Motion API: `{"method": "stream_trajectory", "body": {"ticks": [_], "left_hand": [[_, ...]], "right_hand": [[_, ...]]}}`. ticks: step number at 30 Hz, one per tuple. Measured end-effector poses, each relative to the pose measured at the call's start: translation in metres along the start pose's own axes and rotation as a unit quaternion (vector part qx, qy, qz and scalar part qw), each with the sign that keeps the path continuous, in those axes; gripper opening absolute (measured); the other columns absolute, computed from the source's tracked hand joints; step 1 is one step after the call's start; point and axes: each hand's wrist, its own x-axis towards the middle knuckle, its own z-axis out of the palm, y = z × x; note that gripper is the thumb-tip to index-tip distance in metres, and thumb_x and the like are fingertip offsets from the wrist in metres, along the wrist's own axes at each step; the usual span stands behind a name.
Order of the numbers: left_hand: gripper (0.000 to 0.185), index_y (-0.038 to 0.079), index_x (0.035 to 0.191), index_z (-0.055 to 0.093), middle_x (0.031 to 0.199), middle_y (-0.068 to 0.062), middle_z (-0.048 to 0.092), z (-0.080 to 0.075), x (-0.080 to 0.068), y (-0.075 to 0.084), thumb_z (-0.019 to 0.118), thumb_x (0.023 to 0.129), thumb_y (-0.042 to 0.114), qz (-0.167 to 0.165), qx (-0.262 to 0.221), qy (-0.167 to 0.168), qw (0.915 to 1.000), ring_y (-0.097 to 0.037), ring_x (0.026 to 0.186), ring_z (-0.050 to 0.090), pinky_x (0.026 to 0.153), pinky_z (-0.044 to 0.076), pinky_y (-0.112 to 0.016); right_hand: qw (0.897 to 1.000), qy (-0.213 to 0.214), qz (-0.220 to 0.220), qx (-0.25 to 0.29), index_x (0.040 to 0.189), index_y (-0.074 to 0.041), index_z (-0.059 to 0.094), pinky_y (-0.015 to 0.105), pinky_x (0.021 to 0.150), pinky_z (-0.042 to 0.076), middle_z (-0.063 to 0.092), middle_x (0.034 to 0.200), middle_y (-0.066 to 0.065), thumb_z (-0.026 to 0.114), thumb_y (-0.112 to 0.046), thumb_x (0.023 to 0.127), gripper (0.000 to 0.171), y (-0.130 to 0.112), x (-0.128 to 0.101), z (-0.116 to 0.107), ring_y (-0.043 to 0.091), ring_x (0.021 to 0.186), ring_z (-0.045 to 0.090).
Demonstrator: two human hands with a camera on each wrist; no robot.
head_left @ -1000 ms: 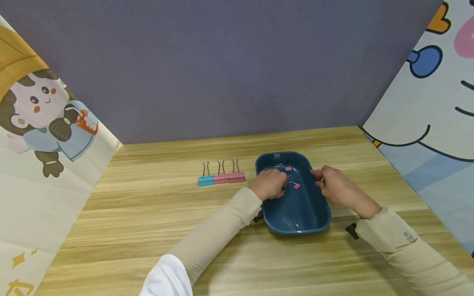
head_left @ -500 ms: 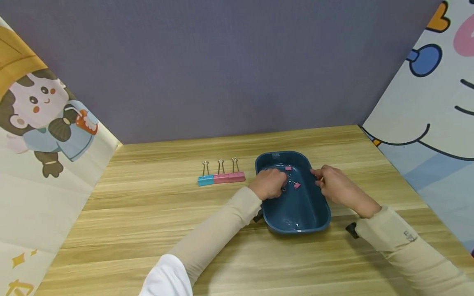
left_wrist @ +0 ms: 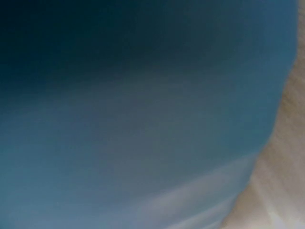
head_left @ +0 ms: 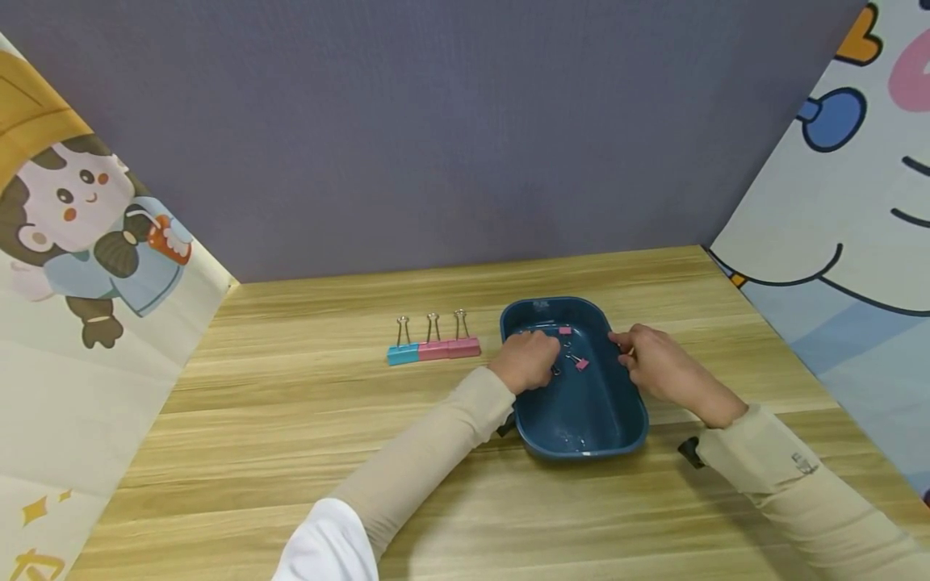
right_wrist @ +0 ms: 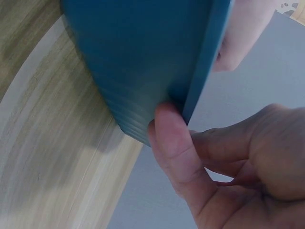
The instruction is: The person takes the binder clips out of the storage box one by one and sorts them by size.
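Observation:
A deep blue plastic bin [head_left: 577,420] stands on the table. My right hand [head_left: 657,363] pinches its right rim, thumb against the outer wall in the right wrist view. My left hand [head_left: 526,361] reaches over the left rim into the bin with fingers bent downward; its fingertips are hidden, so whether it holds anything does not show. Beside its fingers lies a small dark clip [head_left: 555,370], partly covered. Small pink binder clips, one nearer [head_left: 582,365] and one farther back [head_left: 565,330], lie in the bin. Only the bin's blurred wall [left_wrist: 167,124] fills the left wrist view.
Left of the bin, a row of large binder clips stands with wire handles up: one blue [head_left: 403,354] and two pink [head_left: 449,349]. A grey panel [head_left: 465,137] rises behind the wooden table [head_left: 291,403]. Printed cartoon panels flank both sides.
Inside the bin my left hand has shifted very slightly left. The right hand, the bin and the row of large clips look the same.

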Motion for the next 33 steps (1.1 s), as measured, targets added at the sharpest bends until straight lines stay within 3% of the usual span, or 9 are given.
{"method": "stream_trajectory", "body": {"ticks": [5, 9, 13, 17, 25, 33], "left_hand": [[0.011, 0.015, 0.075, 0.064, 0.071, 0.003, 0.058, -0.001, -0.001, 0.000, 0.071, 0.082, 0.015, 0.008, 0.001, -0.002, 1.0000, -0.014, 0.063, 0.053, 0.054, 0.045, -0.028], [0.016, 0.016, 0.072, 0.058, 0.068, 0.005, 0.055, -0.003, -0.002, -0.002, 0.070, 0.084, 0.014, 0.034, -0.025, 0.010, 0.9990, -0.012, 0.062, 0.053, 0.055, 0.043, -0.026], [0.004, 0.016, 0.085, 0.065, 0.078, 0.006, 0.059, -0.006, -0.003, -0.006, 0.069, 0.086, 0.016, 0.073, -0.055, 0.022, 0.9956, -0.009, 0.068, 0.053, 0.059, 0.044, -0.023], [0.010, 0.015, 0.097, 0.069, 0.087, 0.006, 0.062, -0.012, -0.007, -0.009, 0.069, 0.087, 0.017, 0.095, -0.060, 0.038, 0.9929, -0.008, 0.075, 0.054, 0.065, 0.046, -0.021], [0.015, 0.014, 0.102, 0.071, 0.098, 0.005, 0.066, -0.026, -0.021, -0.015, 0.069, 0.088, 0.018, 0.127, -0.053, 0.084, 0.9870, -0.011, 0.088, 0.054, 0.078, 0.046, -0.023], [0.015, 0.015, 0.101, 0.070, 0.094, 0.003, 0.063, -0.042, -0.043, -0.032, 0.069, 0.088, 0.021, 0.126, -0.051, 0.119, 0.9836, -0.011, 0.084, 0.052, 0.071, 0.044, -0.019]], "right_hand": [[1.000, 0.004, -0.004, -0.003, 0.127, 0.016, 0.048, 0.030, 0.060, 0.043, 0.054, 0.090, 0.017, 0.055, 0.007, 0.089, 0.039, 0.000, -0.001, 0.001, 0.022, 0.072, 0.051], [1.000, 0.012, -0.010, -0.007, 0.126, 0.016, 0.049, 0.031, 0.061, 0.043, 0.054, 0.089, 0.016, 0.056, 0.007, 0.089, 0.039, 0.000, -0.001, 0.001, 0.022, 0.071, 0.050], [1.000, 0.015, -0.015, -0.011, 0.126, 0.016, 0.049, 0.032, 0.061, 0.042, 0.054, 0.088, 0.015, 0.056, 0.007, 0.088, 0.039, 0.001, -0.001, 0.002, 0.021, 0.069, 0.049], [1.000, 0.014, -0.014, -0.010, 0.126, 0.016, 0.049, 0.031, 0.060, 0.042, 0.054, 0.088, 0.015, 0.056, 0.007, 0.088, 0.039, 0.001, -0.001, 0.002, 0.021, 0.068, 0.048], [1.000, 0.013, -0.012, -0.001, 0.125, 0.017, 0.050, 0.030, 0.058, 0.041, 0.054, 0.090, 0.019, 0.055, 0.008, 0.088, 0.038, 0.002, -0.001, 0.003, 0.020, 0.066, 0.047], [1.000, 0.012, -0.002, 0.005, 0.125, 0.016, 0.050, 0.029, 0.058, 0.042, 0.054, 0.096, 0.022, 0.054, 0.008, 0.089, 0.037, 0.002, -0.001, 0.003, 0.021, 0.070, 0.049]]}}
